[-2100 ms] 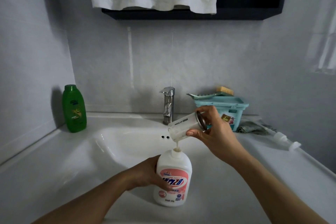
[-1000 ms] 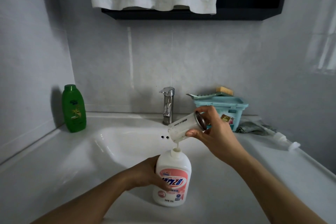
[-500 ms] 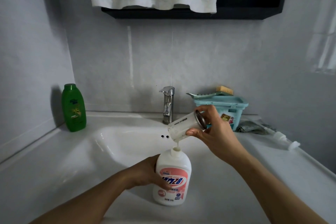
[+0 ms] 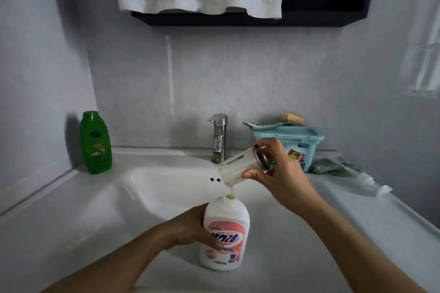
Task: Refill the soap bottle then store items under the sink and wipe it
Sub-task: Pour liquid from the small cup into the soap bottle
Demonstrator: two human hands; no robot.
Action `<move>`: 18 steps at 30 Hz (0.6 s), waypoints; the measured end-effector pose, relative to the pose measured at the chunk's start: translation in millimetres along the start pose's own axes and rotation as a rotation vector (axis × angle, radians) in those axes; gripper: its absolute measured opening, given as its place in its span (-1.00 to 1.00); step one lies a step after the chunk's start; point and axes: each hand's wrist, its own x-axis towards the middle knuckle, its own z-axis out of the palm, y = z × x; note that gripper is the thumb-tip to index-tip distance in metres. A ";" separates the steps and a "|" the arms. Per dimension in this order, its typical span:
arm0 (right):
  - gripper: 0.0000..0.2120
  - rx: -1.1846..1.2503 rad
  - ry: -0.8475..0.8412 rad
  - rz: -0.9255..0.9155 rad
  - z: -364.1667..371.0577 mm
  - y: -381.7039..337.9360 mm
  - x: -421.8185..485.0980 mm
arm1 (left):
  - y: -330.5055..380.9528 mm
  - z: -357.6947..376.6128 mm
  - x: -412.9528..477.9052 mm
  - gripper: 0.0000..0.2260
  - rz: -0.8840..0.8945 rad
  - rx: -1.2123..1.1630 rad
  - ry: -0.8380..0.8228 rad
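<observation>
A white soap bottle [image 4: 225, 233] with a pink label stands upright on the sink's front rim, its neck uncapped. My left hand [image 4: 190, 228] grips its left side. My right hand [image 4: 278, 173] holds a small clear container [image 4: 240, 165] tilted mouth-down just above the neck, and a thin stream of white soap runs from it into the bottle. The bottle's pump head [image 4: 367, 182] lies on the counter at the right.
A white sink basin [image 4: 152, 188] with a chrome faucet [image 4: 219, 138] lies behind the bottle. A green bottle [image 4: 95, 143] stands at the back left. A teal box [image 4: 300, 143] with a brush on top and a grey cloth [image 4: 329, 167] sit at the back right.
Nothing has visibly moved; both hands hold their places and the soap keeps running into the bottle.
</observation>
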 end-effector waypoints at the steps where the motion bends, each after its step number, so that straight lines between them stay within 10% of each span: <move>1: -0.40 -0.001 -0.001 -0.002 -0.1 -0.2 0.1 | 0.1 0.1 -0.2 -0.44 -0.001 0.001 -0.002; 18: -0.45 -0.016 -0.009 -0.012 -0.1 0.6 -0.1 | 0.0 -1.0 0.4 -0.41 0.007 -0.012 -0.023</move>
